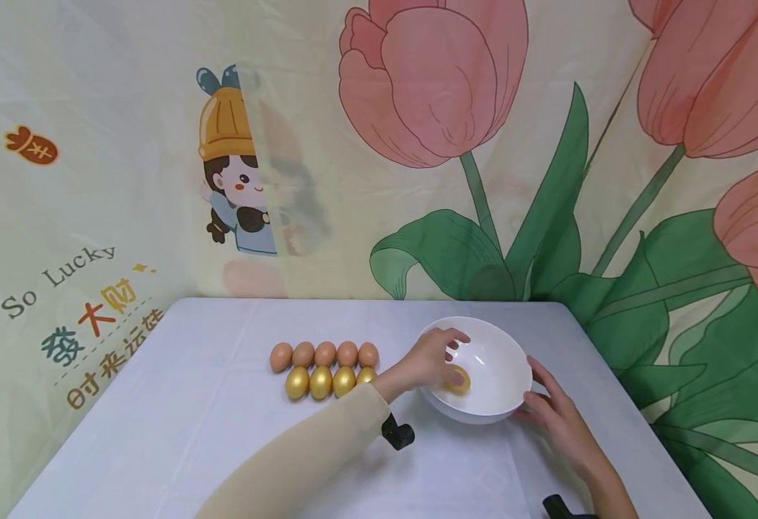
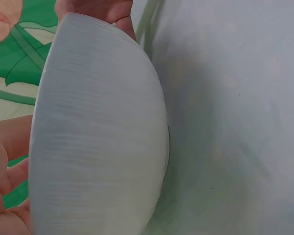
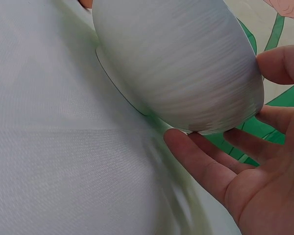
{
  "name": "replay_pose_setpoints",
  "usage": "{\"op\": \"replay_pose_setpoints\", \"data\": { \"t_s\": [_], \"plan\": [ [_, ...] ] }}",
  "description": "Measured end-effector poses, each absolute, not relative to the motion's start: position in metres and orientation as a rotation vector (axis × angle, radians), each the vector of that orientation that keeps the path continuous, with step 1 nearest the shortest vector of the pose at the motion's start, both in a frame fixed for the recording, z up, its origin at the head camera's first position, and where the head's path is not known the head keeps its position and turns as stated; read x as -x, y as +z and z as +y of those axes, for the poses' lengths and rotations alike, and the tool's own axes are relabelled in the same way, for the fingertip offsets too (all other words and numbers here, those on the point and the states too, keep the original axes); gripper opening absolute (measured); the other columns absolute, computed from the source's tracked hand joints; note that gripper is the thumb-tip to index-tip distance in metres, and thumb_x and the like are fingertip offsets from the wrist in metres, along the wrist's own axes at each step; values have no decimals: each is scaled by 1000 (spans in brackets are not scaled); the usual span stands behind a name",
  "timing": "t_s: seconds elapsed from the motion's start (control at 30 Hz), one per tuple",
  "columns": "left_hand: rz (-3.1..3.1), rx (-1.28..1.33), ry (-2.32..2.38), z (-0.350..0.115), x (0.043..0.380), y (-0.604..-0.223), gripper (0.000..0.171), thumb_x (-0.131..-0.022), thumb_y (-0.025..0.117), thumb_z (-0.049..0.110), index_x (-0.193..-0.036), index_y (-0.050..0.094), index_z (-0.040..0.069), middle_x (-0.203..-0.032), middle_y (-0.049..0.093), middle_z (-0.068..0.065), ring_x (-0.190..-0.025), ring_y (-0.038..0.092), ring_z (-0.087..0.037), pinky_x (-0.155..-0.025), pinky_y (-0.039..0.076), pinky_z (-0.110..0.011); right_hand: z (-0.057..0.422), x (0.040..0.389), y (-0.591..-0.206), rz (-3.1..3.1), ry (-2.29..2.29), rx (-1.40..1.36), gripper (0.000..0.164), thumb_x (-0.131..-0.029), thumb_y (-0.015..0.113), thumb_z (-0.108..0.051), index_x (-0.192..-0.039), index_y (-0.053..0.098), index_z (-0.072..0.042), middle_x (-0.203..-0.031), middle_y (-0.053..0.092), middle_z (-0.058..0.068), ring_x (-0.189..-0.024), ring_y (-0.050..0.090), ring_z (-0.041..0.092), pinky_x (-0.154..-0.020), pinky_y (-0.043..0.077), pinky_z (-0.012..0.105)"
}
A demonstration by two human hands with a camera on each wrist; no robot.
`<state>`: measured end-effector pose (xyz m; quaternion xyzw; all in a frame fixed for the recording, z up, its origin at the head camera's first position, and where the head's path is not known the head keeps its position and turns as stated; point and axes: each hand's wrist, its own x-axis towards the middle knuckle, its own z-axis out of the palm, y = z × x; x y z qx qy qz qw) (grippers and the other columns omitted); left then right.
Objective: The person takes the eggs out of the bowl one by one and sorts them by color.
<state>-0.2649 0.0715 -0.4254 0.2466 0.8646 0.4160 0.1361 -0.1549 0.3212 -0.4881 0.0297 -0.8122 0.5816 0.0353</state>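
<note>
A white bowl [image 1: 495, 367] stands toward the right of the table. Over its left rim reaches my left hand [image 1: 425, 359], with thumb and fingers spread apart inside. A golden egg [image 1: 461, 386] lies low in the bowl, partly hidden behind the left thumb. My right hand [image 1: 557, 412] holds the bowl at its right side. In the right wrist view, the thumb [image 3: 281, 63] is at the rim and the other fingers [image 3: 201, 159] touch the outer wall. The bowl's outside [image 2: 98, 122] fills much of the left wrist view and hides its contents there.
Left of the bowl, several brown eggs [image 1: 324, 354] form a row. Several golden eggs [image 1: 320, 383] line up in front of them, the rightmost partly covered by the left forearm [image 1: 314, 450]. A white cloth covers the table [image 1: 177, 404]; a printed backdrop [image 1: 307, 144] hangs behind.
</note>
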Motion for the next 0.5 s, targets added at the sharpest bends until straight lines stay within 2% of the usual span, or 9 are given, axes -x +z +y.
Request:
{"op": "replay_pose_setpoints", "data": {
  "t_s": [0.2,0.5],
  "plan": [
    [2566,-781,1124,80,270,-430,68,-78,93,6,-139,66,15,-124,65,-9,-100,66,-18,-85,52,-21,319,156,-486,-2513,1773,-52,67,-113,53,-30,-171,21,-18,-162,31,22,-122,63,21,-92,63,35],
    [2601,-716,1118,95,278,-439,63,-82,93,11,-138,66,18,-125,66,-5,-104,61,-14,-89,52,-22,317,156,-486,-2532,1772,-31,69,-113,52,-32,-171,19,-16,-162,30,24,-129,58,38,-93,63,38]
  ]
}}
